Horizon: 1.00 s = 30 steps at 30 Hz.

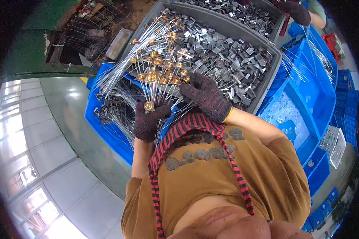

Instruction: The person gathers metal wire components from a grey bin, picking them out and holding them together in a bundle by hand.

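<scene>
- Lying furthest left of your work, the blue bin (109, 134) held a dark wire tangle (119, 102) and reached partly beneath your hands.
- Across its upper side, pale wires (125, 67) slanted up and right toward the grey tray (277, 55); where they ended and the ones in your grasp began was hard to make out.
- Your left hand (146, 122), gloved, was closed round the stems of the brass-tipped wires (152, 76). Their long axis ran up and away from you, the heads fanning out beyond your knuckles; one lower brass head (148, 106) sat right at your thumb.
- The relation that counted: those heads lay straight out from your left hand but up and left of your right hand (208, 96), so the left was nearer the stems, the right nearer the cluster's right edge.
- Your right hand, also gloved, stood apart from the left, fingers bent toward the heads. Its fingertips were hard to make out; I could not tell whether they pinched a wire.
- Beyond it, metal blocks (239, 55) filled the grey tray, hiding the ends of some stems.
- Farthest right came a blue basin (306, 107) of bubbly liquid and, above, a co-worker's gloved hand (299, 12), its arm cut off.
</scene>
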Tool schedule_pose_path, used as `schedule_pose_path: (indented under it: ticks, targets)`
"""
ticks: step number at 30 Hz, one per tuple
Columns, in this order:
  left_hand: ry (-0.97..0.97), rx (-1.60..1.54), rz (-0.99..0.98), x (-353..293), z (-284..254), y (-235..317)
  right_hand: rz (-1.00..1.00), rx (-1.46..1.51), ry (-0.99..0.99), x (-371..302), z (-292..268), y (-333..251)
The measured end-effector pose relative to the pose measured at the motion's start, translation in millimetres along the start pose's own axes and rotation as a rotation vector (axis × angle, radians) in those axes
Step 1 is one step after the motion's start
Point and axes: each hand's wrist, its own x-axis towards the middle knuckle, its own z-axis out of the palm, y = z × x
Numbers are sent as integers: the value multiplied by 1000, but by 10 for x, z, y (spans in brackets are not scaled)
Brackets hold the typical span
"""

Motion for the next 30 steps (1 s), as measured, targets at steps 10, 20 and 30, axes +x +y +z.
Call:
schedule_pose_path:
  ticks: [10,20,30]
  targets:
    - [-15,-83,32,30,32,-46,4,424,43,-91,78,-77]
    - [41,205,50,30,157,42,-211,126,24,151,-157,337]
    - [-11,98,-28,120,168,15,37,587,-148,44,-419,353]
